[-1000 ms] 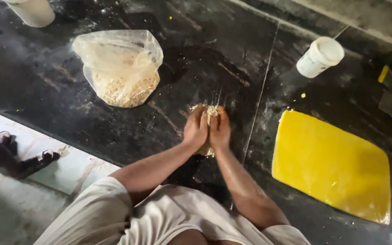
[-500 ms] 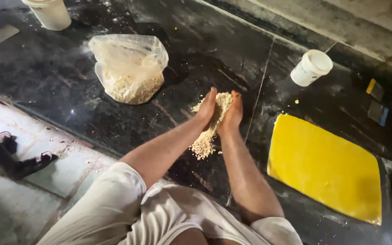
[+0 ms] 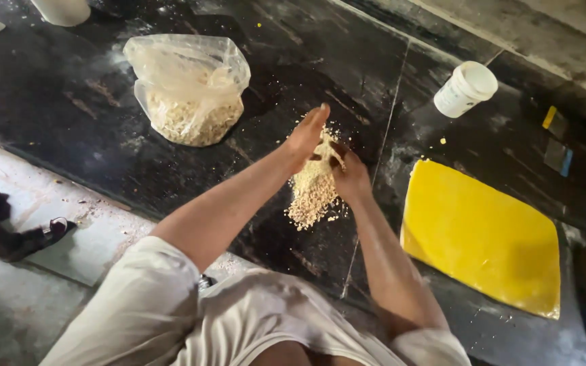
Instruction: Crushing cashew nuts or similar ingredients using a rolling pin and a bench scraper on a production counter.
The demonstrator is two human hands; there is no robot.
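My left hand (image 3: 308, 131) and my right hand (image 3: 351, 177) are raised just above a black stone counter (image 3: 69, 102), palms facing each other. Pale crumbly bits are caught between them. The left hand is flat with fingers stretched out; the right hand is cupped lower and nearer to me. Crumbs spill down from between the hands onto a small loose pile of crumbs (image 3: 310, 200) on the counter directly below.
A clear plastic bag (image 3: 188, 88) part-filled with the same crumbs sits at the left. A white cup (image 3: 466, 88) stands at the back right, and a yellow sheet (image 3: 483, 237) lies flat at the right. Someone's sandalled feet (image 3: 8, 230) stand on the floor at far left.
My hands were pressed together low on the counter, then lifted and parted. Crumbs have dropped out and a pile has formed beneath them.
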